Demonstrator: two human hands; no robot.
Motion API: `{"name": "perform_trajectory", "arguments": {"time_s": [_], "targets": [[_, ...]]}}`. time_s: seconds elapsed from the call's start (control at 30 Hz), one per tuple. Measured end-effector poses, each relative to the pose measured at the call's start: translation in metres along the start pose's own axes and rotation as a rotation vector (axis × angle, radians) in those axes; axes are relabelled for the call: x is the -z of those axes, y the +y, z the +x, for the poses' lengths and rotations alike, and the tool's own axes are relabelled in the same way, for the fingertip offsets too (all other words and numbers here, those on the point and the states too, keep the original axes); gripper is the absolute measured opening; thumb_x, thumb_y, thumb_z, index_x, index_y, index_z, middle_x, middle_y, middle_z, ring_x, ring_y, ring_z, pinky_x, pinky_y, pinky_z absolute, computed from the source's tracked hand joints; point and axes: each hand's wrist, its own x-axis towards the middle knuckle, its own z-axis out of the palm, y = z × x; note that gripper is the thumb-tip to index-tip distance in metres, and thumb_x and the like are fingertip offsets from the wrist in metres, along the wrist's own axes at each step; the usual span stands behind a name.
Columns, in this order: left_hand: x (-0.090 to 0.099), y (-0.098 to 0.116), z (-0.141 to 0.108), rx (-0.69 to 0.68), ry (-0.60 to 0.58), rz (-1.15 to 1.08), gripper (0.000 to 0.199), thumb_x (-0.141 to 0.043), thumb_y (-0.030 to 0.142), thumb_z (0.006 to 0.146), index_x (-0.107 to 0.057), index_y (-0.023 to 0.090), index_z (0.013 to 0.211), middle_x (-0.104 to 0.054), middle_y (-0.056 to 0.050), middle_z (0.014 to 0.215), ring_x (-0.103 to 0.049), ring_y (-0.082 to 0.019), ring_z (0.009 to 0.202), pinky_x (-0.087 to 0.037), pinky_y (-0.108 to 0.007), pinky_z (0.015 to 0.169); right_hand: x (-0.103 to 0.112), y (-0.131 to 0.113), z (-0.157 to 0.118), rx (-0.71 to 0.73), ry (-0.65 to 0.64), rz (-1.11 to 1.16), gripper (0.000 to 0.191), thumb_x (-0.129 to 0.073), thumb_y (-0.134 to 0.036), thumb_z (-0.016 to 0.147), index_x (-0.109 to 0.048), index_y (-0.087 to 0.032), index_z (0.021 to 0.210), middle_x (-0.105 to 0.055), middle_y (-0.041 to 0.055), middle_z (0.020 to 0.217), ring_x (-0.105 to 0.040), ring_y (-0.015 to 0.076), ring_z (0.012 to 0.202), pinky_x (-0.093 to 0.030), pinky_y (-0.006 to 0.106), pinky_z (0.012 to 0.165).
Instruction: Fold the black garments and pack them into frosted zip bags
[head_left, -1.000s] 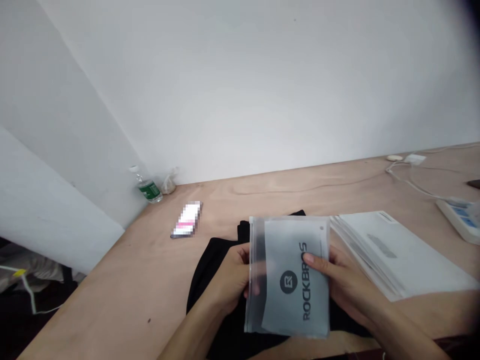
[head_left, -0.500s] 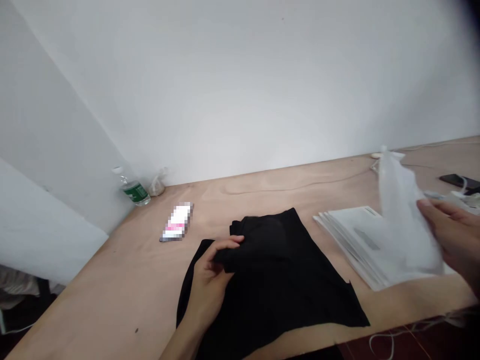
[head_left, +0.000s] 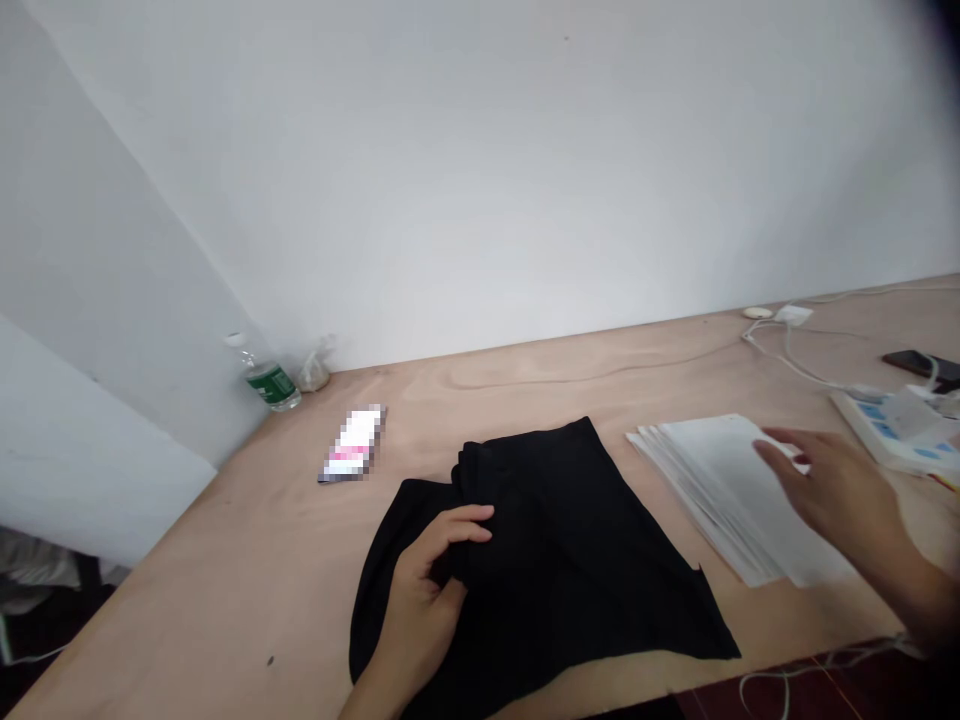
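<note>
A black cloth garment [head_left: 555, 560] lies spread near the table's front edge, partly bunched on its left side. My left hand [head_left: 435, 570] grips a fold of it, with the fingers on top and the thumb tucked below. On the right rests a stack of flat, thin white bags [head_left: 720, 480]; whether they are plastic or paper is hard to tell. My right hand [head_left: 832, 490] hovers over or lightly touches the right part of this stack, thumb and fingers apart, with nothing visible between them.
A phone with a blurred screen [head_left: 352, 445] lies left of the cloth. Behind it stand a water bottle [head_left: 271, 383] and a small clear bag [head_left: 313, 372]. A white power strip [head_left: 885, 430], cables [head_left: 787, 350] and a dark phone [head_left: 919, 366] are at the right.
A thin white bag that was raised in my right hand now lies on the stack, covering the grey print. My left hand has lowered its fold of black cloth slightly.
</note>
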Motion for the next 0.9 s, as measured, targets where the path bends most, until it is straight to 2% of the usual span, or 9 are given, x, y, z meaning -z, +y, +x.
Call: {"name": "perform_trajectory", "arguments": {"time_s": [0.07, 0.17, 0.23, 0.27, 0.37, 0.47, 0.57, 0.73, 0.9], "targets": [[-0.004, 0.007, 0.005, -0.065, -0.022, 0.018, 0.03, -0.048, 0.005, 0.077, -0.063, 0.027, 0.092, -0.062, -0.001, 0.109, -0.058, -0.018, 0.1, -0.045, -0.033, 0.086, -0.013, -0.057, -0.031, -0.009, -0.082, 0.163, 0.036, -0.05, -0.056, 0.074, -0.061, -0.032, 0.098, -0.063, 0.0078, 0.106, -0.057, 0.033, 0.093, -0.042, 0.048, 0.079], [-0.016, 0.021, 0.012, -0.146, -0.105, 0.01, 0.035, -0.044, 0.002, 0.079, -0.064, 0.027, 0.095, -0.063, -0.002, 0.109, -0.058, -0.018, 0.101, -0.045, -0.035, 0.088, -0.038, -0.135, -0.083, -0.1, -0.464, 0.684, 0.046, -0.055, -0.052, 0.075, -0.054, -0.032, 0.117, -0.054, 0.0031, 0.126, -0.051, 0.0264, 0.111, -0.042, 0.043, 0.091], [-0.027, 0.03, 0.011, -0.148, -0.155, -0.017, 0.038, -0.041, 0.003, 0.081, -0.064, 0.027, 0.099, -0.06, -0.003, 0.115, -0.055, -0.019, 0.107, -0.043, -0.036, 0.092, -0.054, -0.168, -0.111, -0.283, -0.636, 0.965, 0.051, -0.051, -0.054, 0.078, -0.048, -0.034, 0.124, -0.045, 0.0007, 0.136, -0.04, 0.0242, 0.124, -0.035, 0.044, 0.099], [-0.032, 0.034, 0.01, -0.129, -0.157, -0.037, 0.037, -0.041, 0.005, 0.083, -0.063, 0.028, 0.101, -0.057, -0.003, 0.12, -0.052, -0.019, 0.111, -0.041, -0.037, 0.095, -0.06, -0.178, -0.121, -0.378, -0.646, 1.078, 0.052, -0.051, -0.054, 0.078, -0.047, -0.034, 0.125, -0.043, -0.0008, 0.138, -0.036, 0.0231, 0.126, -0.032, 0.043, 0.102], [-0.049, 0.04, 0.001, 0.007, -0.045, -0.173, 0.032, -0.044, 0.012, 0.086, -0.059, 0.029, 0.108, -0.046, -0.003, 0.132, -0.043, -0.022, 0.121, -0.037, -0.039, 0.1, -0.072, -0.188, -0.138, -0.554, -0.578, 1.262, 0.051, -0.058, -0.05, 0.075, -0.048, -0.038, 0.123, -0.044, -0.0063, 0.136, -0.032, 0.0209, 0.129, -0.028, 0.04, 0.105], [-0.063, 0.042, -0.002, 0.174, 0.085, -0.347, 0.035, -0.051, 0.018, 0.085, -0.048, 0.03, 0.117, -0.041, -0.003, 0.135, -0.042, -0.022, 0.122, -0.039, -0.038, 0.098, -0.076, -0.187, -0.142, -0.569, -0.522, 1.285, 0.05, -0.062, -0.045, 0.074, -0.049, -0.042, 0.122, -0.046, -0.0093, 0.134, -0.031, 0.0208, 0.13, -0.029, 0.039, 0.105], [-0.071, 0.046, 0.003, 0.305, 0.179, -0.398, 0.043, -0.058, 0.018, 0.079, -0.043, 0.029, 0.118, -0.048, -0.004, 0.127, -0.045, -0.02, 0.119, -0.04, -0.035, 0.096, -0.077, -0.185, -0.145, -0.535, -0.496, 1.265, 0.047, -0.059, -0.045, 0.076, -0.05, -0.039, 0.122, -0.046, -0.0079, 0.134, -0.031, 0.0219, 0.129, -0.03, 0.04, 0.105], [-0.069, 0.046, 0.014, 0.407, 0.21, -0.466, 0.031, -0.06, 0.014, 0.074, -0.053, 0.023, 0.103, -0.059, -0.003, 0.107, -0.054, -0.018, 0.104, -0.043, -0.031, 0.09, -0.079, -0.183, -0.145, -0.543, -0.517, 1.257, 0.059, -0.067, -0.036, 0.07, -0.046, -0.037, 0.126, -0.048, -0.0052, 0.132, -0.038, 0.0225, 0.126, -0.033, 0.04, 0.103], [-0.057, 0.039, 0.018, 0.521, 0.322, -0.717, 0.036, -0.067, 0.015, 0.068, -0.054, 0.021, 0.102, -0.062, -0.004, 0.105, -0.059, -0.018, 0.098, -0.047, -0.027, 0.082, -0.072, -0.179, -0.132, -0.708, -0.547, 1.361, 0.061, -0.066, -0.027, 0.069, -0.046, -0.033, 0.127, -0.062, -0.0005, 0.117, -0.053, 0.024, 0.112, -0.045, 0.04, 0.091]]}}
